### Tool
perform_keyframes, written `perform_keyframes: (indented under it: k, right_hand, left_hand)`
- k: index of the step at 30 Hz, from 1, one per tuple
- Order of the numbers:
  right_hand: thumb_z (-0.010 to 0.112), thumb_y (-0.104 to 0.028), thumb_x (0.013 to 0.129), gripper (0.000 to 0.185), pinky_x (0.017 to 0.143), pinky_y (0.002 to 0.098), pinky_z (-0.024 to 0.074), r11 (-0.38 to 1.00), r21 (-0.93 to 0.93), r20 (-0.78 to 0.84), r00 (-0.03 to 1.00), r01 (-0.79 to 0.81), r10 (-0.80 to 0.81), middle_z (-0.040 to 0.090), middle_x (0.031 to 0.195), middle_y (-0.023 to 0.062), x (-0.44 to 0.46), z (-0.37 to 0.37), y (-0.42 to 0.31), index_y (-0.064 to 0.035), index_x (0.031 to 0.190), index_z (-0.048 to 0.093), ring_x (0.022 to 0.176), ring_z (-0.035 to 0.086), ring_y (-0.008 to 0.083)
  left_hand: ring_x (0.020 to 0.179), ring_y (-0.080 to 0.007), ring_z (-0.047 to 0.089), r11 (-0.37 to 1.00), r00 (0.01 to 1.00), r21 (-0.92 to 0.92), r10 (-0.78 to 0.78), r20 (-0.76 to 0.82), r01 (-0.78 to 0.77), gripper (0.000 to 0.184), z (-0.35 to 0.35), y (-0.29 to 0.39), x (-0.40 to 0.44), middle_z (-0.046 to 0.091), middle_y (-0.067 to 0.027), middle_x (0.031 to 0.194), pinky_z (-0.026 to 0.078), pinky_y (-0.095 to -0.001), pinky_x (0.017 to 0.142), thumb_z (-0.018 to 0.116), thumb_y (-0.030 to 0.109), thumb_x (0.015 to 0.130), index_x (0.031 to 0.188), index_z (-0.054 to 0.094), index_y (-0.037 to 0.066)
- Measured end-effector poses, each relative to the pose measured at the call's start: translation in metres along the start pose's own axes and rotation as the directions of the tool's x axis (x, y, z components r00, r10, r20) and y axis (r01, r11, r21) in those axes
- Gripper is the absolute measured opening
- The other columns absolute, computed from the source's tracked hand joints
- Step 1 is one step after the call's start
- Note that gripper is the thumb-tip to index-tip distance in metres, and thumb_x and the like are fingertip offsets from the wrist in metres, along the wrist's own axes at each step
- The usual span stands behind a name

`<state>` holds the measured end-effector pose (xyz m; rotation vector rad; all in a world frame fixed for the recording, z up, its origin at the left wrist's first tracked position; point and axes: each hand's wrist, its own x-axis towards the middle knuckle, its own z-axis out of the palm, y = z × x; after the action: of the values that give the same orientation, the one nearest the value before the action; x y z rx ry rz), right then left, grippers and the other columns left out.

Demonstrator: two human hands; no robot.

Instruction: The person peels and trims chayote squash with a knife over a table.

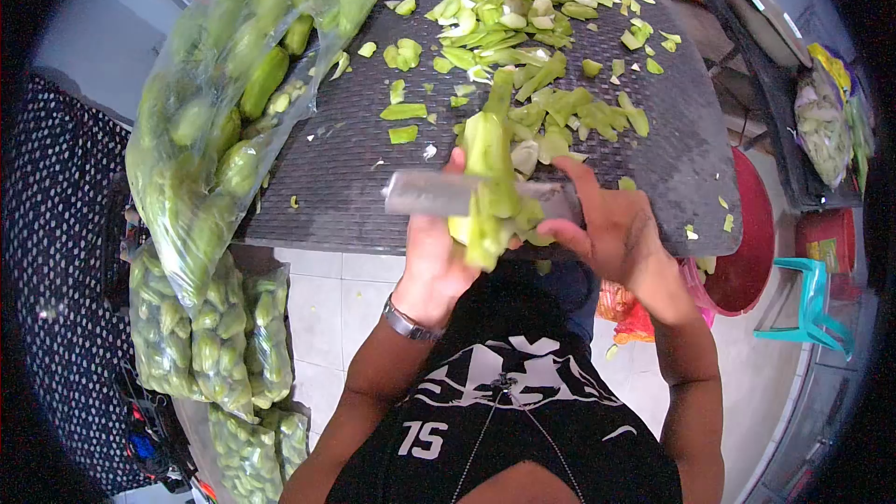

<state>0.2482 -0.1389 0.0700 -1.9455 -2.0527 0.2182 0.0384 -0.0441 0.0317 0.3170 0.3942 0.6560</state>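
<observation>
A partly peeled green vegetable (489, 151) stands out over the table's front edge, gripped from below by my left hand (436, 259), which wears a metal watch. Across it lies a blade (429, 194), blurred by motion. My right hand (611, 229) holds the blade at its right end, with thumb and fingers curled round it; the handle is mostly hidden. Green strips hang below the blade. Just beyond the vegetable, peelings (597, 112) are scattered, and a large heap of pale green peelings (513, 9) covers the table's far part.
The dark woven table (336, 196) carries a big clear bag of green vegetables (233, 112) at left. More filled bags (205, 336) stand below it. At right are a red tub (751, 233), a turquoise stool (803, 308) and a dark rack with bags (821, 131).
</observation>
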Motion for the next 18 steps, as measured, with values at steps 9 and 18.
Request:
perform_keyframes:
  k: [9,18]
  right_hand:
    - [0.058,-0.06,0.098,0.065,0.064,0.0547,0.0539,0.981,0.192,-0.041,0.999,0.037,-0.029,0.069,0.074,0.0223,-0.001,0.01,0.001,-0.0092,0.137,0.047,0.075,0.07,0.0472]
    - [0.056,-0.06,0.099,0.061,0.066,0.0574,0.0534,0.971,0.231,-0.032,0.998,-0.054,0.063,0.069,0.076,0.0244,0.027,0.012,0.025,-0.008,0.13,0.05,0.078,0.069,0.0486]
  left_hand:
    - [0.094,-0.0286,0.072,0.993,0.997,-0.107,-0.05,-0.059,0.044,0.046,0.008,-0.004,0.008,0.069,-0.0144,0.117,0.061,-0.0442,0.063,0.037,0.04,0.109,0.138,0.053,0.007]
    - [0.096,-0.0376,0.07,0.984,0.99,-0.125,-0.114,0.078,0.124,0.052,-0.006,0.0,0.002,0.07,-0.0179,0.114,0.058,-0.0482,0.068,0.039,0.047,0.107,0.13,0.061,0.007]
